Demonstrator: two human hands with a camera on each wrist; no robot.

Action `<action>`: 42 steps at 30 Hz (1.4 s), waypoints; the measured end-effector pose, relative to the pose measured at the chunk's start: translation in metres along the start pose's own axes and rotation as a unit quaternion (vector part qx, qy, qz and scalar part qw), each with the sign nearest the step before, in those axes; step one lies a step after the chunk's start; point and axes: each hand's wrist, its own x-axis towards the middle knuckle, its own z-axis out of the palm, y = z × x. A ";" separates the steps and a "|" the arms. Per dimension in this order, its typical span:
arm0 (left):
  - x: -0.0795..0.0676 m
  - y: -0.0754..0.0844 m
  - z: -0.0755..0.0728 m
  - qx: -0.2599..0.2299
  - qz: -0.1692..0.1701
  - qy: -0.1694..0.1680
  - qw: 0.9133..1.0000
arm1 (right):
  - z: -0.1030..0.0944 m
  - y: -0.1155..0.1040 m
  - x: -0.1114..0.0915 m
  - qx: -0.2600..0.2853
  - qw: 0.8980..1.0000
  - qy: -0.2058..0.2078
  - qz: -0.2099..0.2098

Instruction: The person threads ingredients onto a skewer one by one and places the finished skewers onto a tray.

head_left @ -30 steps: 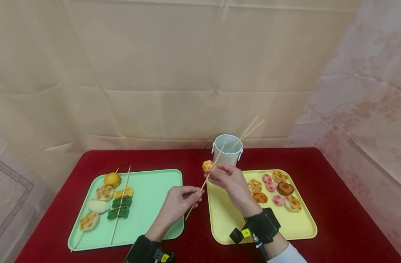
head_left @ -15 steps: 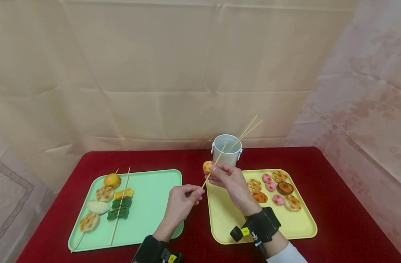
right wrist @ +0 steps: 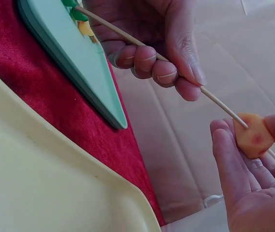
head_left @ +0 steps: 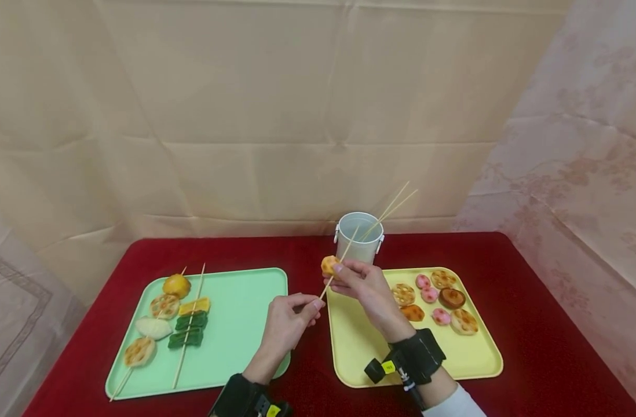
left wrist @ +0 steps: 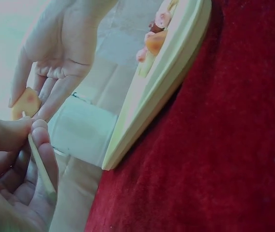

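Observation:
Over the gap between the two trays, my left hand (head_left: 292, 318) pinches a thin wooden skewer (right wrist: 220, 103) between thumb and forefinger. The skewer's lower part runs along the palm, under the curled fingers. My right hand (head_left: 367, 292) pinches a small orange food piece (right wrist: 253, 137) with browned spots, thumb on one side and fingers on the other. In the right wrist view the skewer enters this piece and comes out beyond it. The skewer's upper end slants up and overlaps the white bucket (head_left: 359, 250) in the head view.
A green tray (head_left: 245, 347) on the left bears two loaded skewers, one with yellow and green pieces (head_left: 192, 321). The yellow tray (head_left: 359, 353) on the right holds pink balls (head_left: 441, 317), lotus slices (head_left: 464, 322) and a mushroom (head_left: 452, 298). More skewers (head_left: 396, 202) stand in the bucket.
My left hand has shifted slightly right and turned, and the skewer's lower end is now hidden behind it in the head view. The right hand and orange piece have hardly moved.

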 end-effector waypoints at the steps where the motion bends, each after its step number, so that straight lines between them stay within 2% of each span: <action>1: 0.000 0.000 -0.001 -0.004 0.001 0.004 1.000 | 0.002 0.001 0.000 -0.010 1.000 -0.012 0.000; 6: -0.001 0.002 -0.003 -0.010 0.006 0.032 0.999 | 0.013 0.006 -0.001 -0.048 0.997 -0.056 -0.008; 11: 0.000 0.001 -0.001 -0.012 0.005 0.028 1.000 | 0.013 0.010 -0.002 -0.043 0.998 -0.041 -0.005; 20: 0.002 -0.002 -0.001 -0.007 0.005 0.020 1.000 | 0.009 0.008 -0.001 -0.050 0.997 -0.054 0.006; 25: 0.004 0.001 -0.006 0.008 0.001 0.014 1.000 | -0.002 -0.003 0.000 -0.113 0.993 -0.032 -0.013; 28: 0.005 0.002 -0.009 0.016 -0.008 0.012 1.000 | -0.015 -0.014 0.000 -0.168 0.985 -0.018 -0.033; 31: 0.006 0.003 -0.011 0.022 -0.015 0.009 1.000 | -0.033 -0.025 0.000 -0.245 0.968 -0.015 -0.046; 37: 0.007 0.002 -0.014 0.035 -0.018 -0.004 0.999 | -0.076 -0.036 -0.011 -0.418 0.908 -0.002 -0.031; 41: 0.006 0.001 -0.017 0.043 -0.021 -0.006 0.999 | -0.099 -0.036 -0.021 -0.491 0.871 -0.010 -0.014; 42: 0.006 0.001 -0.018 0.045 -0.023 -0.007 0.999 | -0.103 -0.035 -0.024 -0.512 0.859 -0.014 -0.014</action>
